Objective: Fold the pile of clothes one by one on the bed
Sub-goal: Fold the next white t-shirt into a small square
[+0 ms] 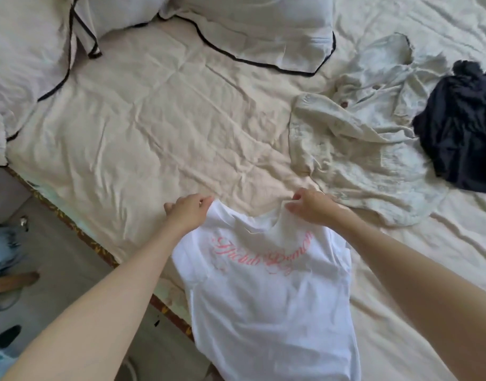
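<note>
1. Both bare forearms reach in from the bottom corners of the frame and meet at a white T-shirt (266, 292) in the lower centre.
2. That white T-shirt bears curved pink script across its chest; its lower part hangs toward the bottom edge of the frame, over the edge of the bed (142, 127).
3. At the shirt's upper left corner, the left hand (188, 214) pinches the shoulder seam, fingers curled round the cloth.
4. At the upper right corner of the shirt, beside the collar, the right hand (312, 207) grips the other shoulder, thumb and fingers closed on the fabric.
5. A crumpled pale button shirt (362, 149) lies on the cream sheet in the right middle of the frame, just beyond the right hand.
6. A dark navy garment (462, 127) sits bunched at the right edge, overlapping the pale button shirt's far side.
7. Two white pillows (252, 26) with black piping lie across the top of the frame, one at the upper left, one at the upper centre.
8. Grey floor (68, 259) shows at the lower left, beside the bed's patterned edge.
</note>
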